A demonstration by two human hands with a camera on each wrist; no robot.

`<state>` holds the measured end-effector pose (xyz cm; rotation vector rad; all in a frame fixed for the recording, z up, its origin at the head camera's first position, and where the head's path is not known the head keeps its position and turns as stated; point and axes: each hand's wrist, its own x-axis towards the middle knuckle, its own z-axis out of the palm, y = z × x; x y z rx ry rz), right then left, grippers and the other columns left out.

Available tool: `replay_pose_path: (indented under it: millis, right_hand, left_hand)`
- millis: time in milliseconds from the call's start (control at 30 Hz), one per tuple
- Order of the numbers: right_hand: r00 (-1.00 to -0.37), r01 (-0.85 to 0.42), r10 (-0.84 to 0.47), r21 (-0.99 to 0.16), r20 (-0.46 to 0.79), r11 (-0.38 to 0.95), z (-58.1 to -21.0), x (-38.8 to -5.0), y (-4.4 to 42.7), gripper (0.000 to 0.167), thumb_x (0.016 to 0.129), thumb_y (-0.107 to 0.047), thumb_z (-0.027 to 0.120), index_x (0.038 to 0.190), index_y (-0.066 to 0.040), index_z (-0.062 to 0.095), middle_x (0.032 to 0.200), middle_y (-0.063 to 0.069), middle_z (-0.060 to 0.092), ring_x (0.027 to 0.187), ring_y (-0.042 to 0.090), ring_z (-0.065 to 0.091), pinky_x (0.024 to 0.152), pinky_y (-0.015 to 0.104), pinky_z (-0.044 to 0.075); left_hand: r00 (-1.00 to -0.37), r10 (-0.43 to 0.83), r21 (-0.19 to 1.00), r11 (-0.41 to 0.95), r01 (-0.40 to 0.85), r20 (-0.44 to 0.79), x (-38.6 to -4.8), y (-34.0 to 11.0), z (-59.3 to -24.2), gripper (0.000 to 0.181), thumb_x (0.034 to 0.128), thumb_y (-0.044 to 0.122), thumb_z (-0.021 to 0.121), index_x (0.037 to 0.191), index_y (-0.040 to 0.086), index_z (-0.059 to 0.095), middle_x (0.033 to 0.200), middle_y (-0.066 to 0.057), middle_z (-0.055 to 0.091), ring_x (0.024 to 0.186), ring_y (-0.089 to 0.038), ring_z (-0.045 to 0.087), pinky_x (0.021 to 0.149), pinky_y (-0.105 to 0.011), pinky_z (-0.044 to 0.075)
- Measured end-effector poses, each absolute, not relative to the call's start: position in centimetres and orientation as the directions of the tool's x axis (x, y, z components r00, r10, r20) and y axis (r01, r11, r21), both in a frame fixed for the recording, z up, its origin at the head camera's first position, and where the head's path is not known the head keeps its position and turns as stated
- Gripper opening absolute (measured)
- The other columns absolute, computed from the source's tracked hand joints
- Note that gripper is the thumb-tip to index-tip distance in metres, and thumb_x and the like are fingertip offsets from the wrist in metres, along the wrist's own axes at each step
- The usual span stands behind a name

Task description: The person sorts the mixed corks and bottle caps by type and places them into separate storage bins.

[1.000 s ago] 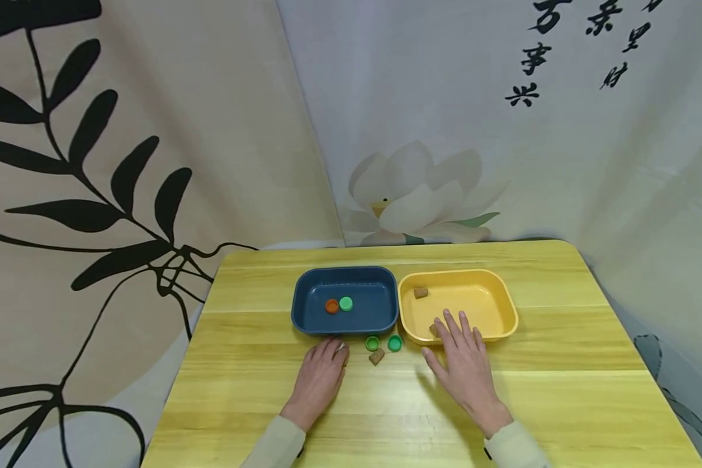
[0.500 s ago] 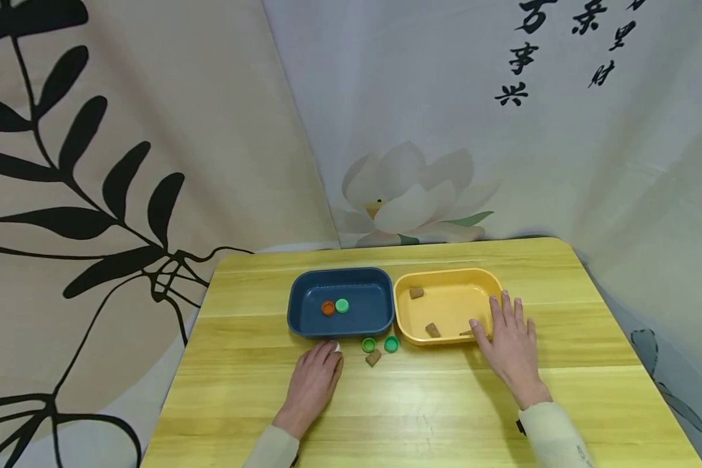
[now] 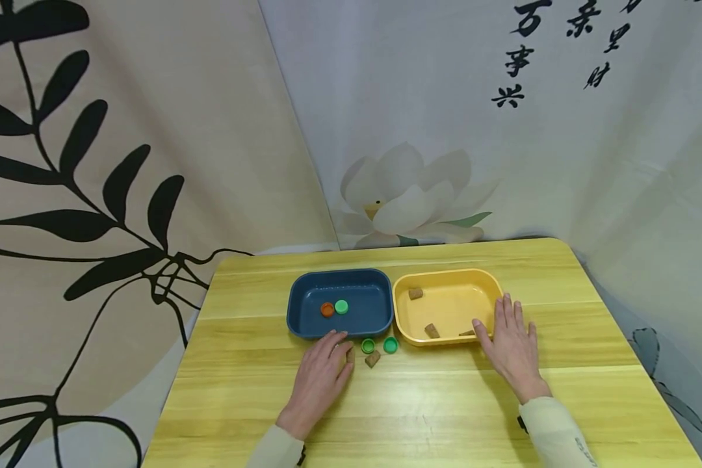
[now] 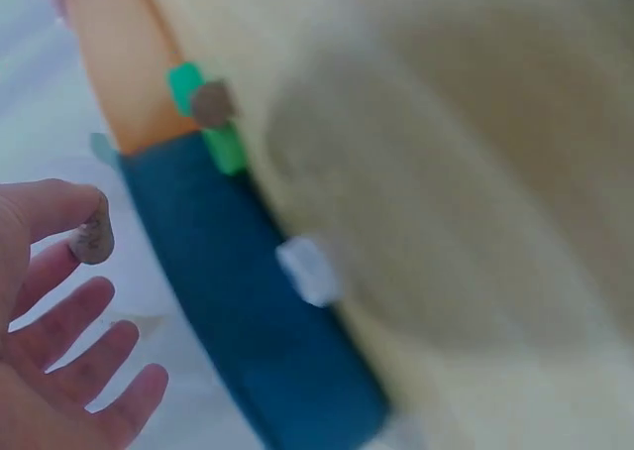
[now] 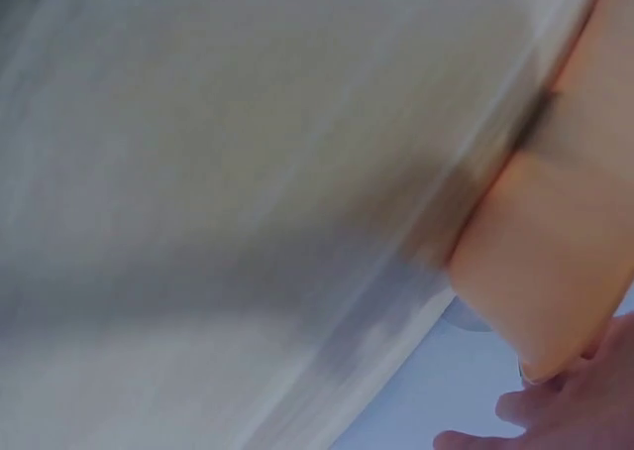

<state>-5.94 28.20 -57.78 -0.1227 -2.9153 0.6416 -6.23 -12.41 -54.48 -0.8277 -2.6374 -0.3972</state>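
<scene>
We have a small cork piece [image 4: 94, 234] pinched between the thumb and a finger of our left hand [image 3: 318, 380], the other fingers spread clear of it. It sits at the fingertips, just short of the blue tray [image 3: 310, 292], which lies directly ahead of that hand. We judge it light, firm with a little give, and dry enough to grip well — so a gentle two-sided pinch on its sides should do, though its shortness leaves little room for a third finger.

Just right of the same hand lie a green cap [image 3: 368, 346], a teal cap [image 3: 390, 344] and a loose cork [image 3: 372, 359]. The caps look like thin, stiff plastic, probably slicker than cork — better taken by the rim. The loose cork would suit a grip across its opposite sides.

Our right hand [image 3: 510, 351] holds no piece; its fingers are extended at the right side of the yellow tray [image 3: 459, 299], thumb apart over the near rim. We cannot tell how firmly it presses there.
</scene>
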Motion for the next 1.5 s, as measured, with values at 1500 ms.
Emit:
replay_pose_path:
  millis: [1500]
  right_hand:
    - [-0.986, 0.036, 0.103, -0.435, 0.131, 0.9, -57.9, -6.0, 28.1, 0.083, 0.111, -0.051, 0.034, 0.158, 0.015, 0.016, 0.167, 0.032, 0.006, 0.154, 0.051, 0.009, 0.112, 0.079, 0.014]
  left_hand:
    - [-0.85, 0.501, 0.13, 0.843, 0.522, 0.16, -14.9, 4.6, -54.4, 0.059, 0.0935, 0.04, 0.078, 0.147, 0.023, 0.059, 0.155, -0.006, 0.045, 0.15, -0.033, 0.035, 0.113, -0.066, 0.036]
